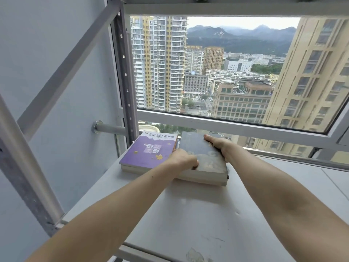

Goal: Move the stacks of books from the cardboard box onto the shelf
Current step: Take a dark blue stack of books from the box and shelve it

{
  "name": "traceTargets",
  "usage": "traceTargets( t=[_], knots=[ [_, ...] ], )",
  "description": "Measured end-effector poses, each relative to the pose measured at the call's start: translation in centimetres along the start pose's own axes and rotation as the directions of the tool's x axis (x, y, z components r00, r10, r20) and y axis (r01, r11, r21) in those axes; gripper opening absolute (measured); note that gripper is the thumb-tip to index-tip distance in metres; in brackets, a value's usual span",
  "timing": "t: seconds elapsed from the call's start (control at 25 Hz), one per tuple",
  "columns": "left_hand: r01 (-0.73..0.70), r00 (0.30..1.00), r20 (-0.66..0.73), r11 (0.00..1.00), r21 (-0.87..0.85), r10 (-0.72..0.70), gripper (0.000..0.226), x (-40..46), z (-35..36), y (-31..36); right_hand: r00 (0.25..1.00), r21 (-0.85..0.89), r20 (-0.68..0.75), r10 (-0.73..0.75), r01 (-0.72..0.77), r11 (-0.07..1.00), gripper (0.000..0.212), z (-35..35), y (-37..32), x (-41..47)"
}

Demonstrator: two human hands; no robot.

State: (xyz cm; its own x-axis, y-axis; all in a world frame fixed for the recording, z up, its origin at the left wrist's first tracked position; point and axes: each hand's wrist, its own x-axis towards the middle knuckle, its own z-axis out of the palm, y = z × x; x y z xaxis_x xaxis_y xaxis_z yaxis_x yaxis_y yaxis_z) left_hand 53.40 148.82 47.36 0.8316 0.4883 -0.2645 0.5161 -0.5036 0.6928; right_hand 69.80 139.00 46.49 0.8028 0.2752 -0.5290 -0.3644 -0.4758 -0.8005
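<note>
A stack of books with a dark cover (pixel 205 161) lies flat on the white shelf board (pixel 198 214), toward its far side. My left hand (pixel 184 158) grips the stack's near left edge, fingers curled over the cover. My right hand (pixel 217 143) holds its far right edge, thumb on top. To the left, touching or nearly touching it, lies a second stack topped by a purple book (pixel 149 151) with white Chinese characters. The cardboard box is out of view.
Grey metal shelf uprights and diagonal braces (pixel 124 72) stand at the left, with a blue-grey wall behind. A window frame (pixel 226 121) runs just behind the books, with city towers beyond. A horizontal metal rod (pixel 109 128) juts from the wall.
</note>
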Motion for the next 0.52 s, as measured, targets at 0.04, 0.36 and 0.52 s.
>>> traceTargets(
  t=[0.04, 0.36, 0.52],
  knots=[
    [0.0, 1.0, -0.014, 1.0, 0.025, 0.0, 0.035, 0.2, 0.2, 0.1, 1.0, -0.014, -0.004, 0.003, -0.003, 1.0, 0.058, 0.1, 0.0, 0.3],
    [-0.017, 0.991, -0.112, 0.905, 0.424, 0.071, 0.039, -0.6, -0.8, 1.6, 0.922, -0.385, -0.35, -0.167, 0.021, 0.923, 0.097, 0.8, -0.5, -0.1],
    [-0.038, 0.992, -0.082, 0.843, 0.537, 0.097, 0.04, -0.3, -0.7, 2.3, 0.865, -0.591, -0.411, -0.289, -0.012, 0.806, 0.09, 0.6, -0.6, -0.9]
  ],
)
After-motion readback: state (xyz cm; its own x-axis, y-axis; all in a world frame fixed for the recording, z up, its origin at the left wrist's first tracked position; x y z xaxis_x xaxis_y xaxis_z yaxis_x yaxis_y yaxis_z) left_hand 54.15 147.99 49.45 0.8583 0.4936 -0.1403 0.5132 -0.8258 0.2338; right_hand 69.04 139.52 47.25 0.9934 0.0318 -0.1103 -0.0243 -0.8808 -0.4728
